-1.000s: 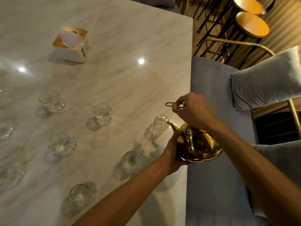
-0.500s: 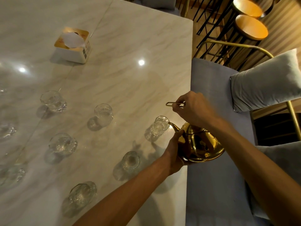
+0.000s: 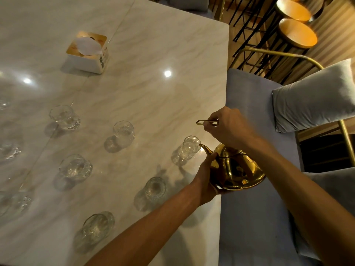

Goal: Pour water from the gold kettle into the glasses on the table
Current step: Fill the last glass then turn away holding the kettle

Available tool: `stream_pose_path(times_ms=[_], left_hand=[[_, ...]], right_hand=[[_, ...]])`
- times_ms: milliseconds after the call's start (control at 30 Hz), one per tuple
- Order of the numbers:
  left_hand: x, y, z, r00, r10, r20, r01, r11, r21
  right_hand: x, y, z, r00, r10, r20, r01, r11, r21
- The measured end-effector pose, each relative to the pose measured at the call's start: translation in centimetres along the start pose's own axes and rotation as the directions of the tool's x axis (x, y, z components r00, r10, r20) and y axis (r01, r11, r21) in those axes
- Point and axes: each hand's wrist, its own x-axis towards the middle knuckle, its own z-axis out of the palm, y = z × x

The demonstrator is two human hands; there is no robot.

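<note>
Near edge first: glass [image 3: 98, 226] at near left of the counter [image 3: 153, 83], then another glass [image 3: 155, 188] just left of the left hand [image 3: 206, 179]; hard to tell water level in either. Left hand cups the underside and side of the gold kettle [image 3: 235, 169], fingers curled round the belly, thumb up near the spout base, so this grip is holding the kettle from below. Kettle hangs at the right counter edge, partly over the grey seat [image 3: 249, 217], tilted left with its spout [image 3: 204, 147] touching or just over the rim of the target glass [image 3: 190, 147]. Right hand [image 3: 229, 127] above it pinches the thin wire handle [image 3: 206, 122], narrow grip on that loop. Risks, as a guess: target glass stands close to the counter edge, so a nudge from the spout could tip it or push it off; tilt too steep would overshoot the small mouth and wet the counter; thin handle could slip or swing in a pinch; kettle body may be hot on the left palm; lid might slide if tilted hard. Farther left more glasses [image 3: 124, 131], [image 3: 75, 167], [image 3: 64, 117] wait; tissue box [image 3: 87, 52] far left, out of harm
</note>
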Motion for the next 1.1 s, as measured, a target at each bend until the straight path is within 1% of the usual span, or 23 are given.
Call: stream_pose_path(times_ms=[367,533,700,833,1100], left_hand=[[0.3,0.1,-0.4,1.0,0.006,0.013,-0.006,1.0,-0.007],[0.6,0.2,-0.5,1.0,0.008,-0.011,-0.008,1.0,0.021],[0.7,0.2,-0.7,0.999,0.005,-0.045,-0.001,0.995,0.095],[0.8,-0.4,-1.2,0.996,0.051,-0.076,-0.04,0.989,0.141],[1.3,-1.4,-2.3,0.986,0.139,-0.09,-0.105,0.946,0.306]], right_hand=[[0.6,-0.1,0.5,0.999,0.002,0.035,-0.002,1.0,0.004],[0.5,0.0,0.3,1.0,0.003,0.015,-0.003,1.0,0.0],[-0.5,0.6,0.5,0.999,0.011,-0.031,-0.01,1.0,0.029],[-2.1,1.2,0.9,0.996,0.056,-0.074,-0.048,0.994,0.101],[-5.9,2.1,1.8,0.975,0.16,-0.157,-0.106,0.947,0.304]])
